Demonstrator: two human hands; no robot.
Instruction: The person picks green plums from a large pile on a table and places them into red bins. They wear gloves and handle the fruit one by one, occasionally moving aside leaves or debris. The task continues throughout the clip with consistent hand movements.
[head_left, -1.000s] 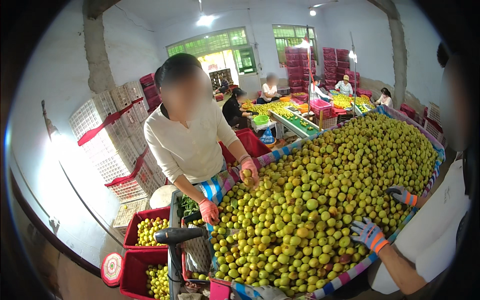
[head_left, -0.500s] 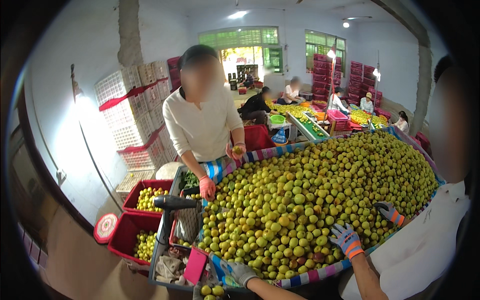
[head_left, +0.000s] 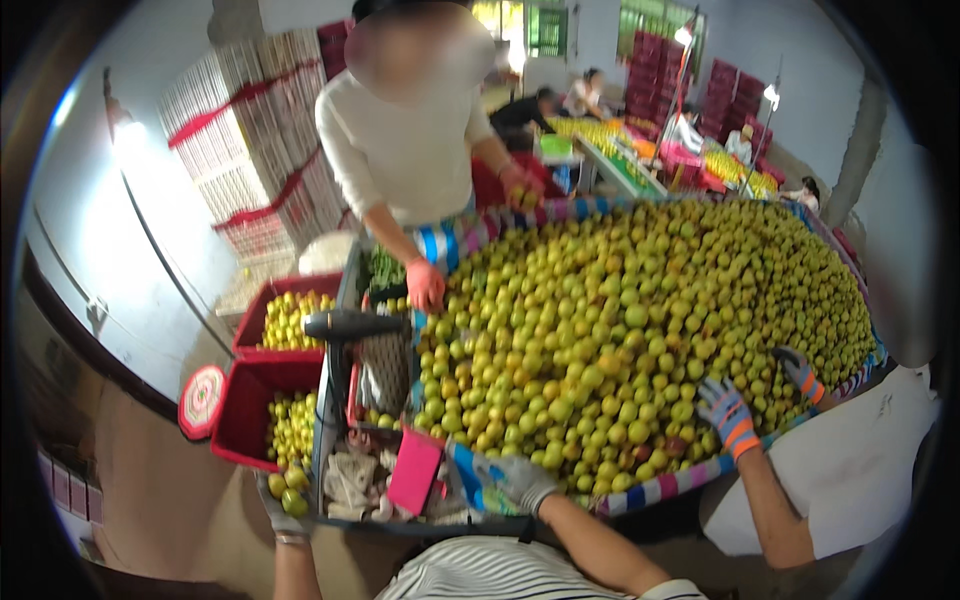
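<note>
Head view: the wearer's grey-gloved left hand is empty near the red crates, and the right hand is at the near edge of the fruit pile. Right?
Not quite: the head view shows the left hand holding yellow-green fruits, not empty. The red crates, right hand and fruit pile are as stated.

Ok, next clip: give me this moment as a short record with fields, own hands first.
Left hand: gloved, holding a few green fruits
Right hand: grey glove, at the near edge of the fruit heap; grip unclear
Under heap: striped cloth
Left side: two red crates with fruit; black blower
Co-worker across: pink gloves
Co-worker at right: grey-and-orange gloves on the heap
</note>
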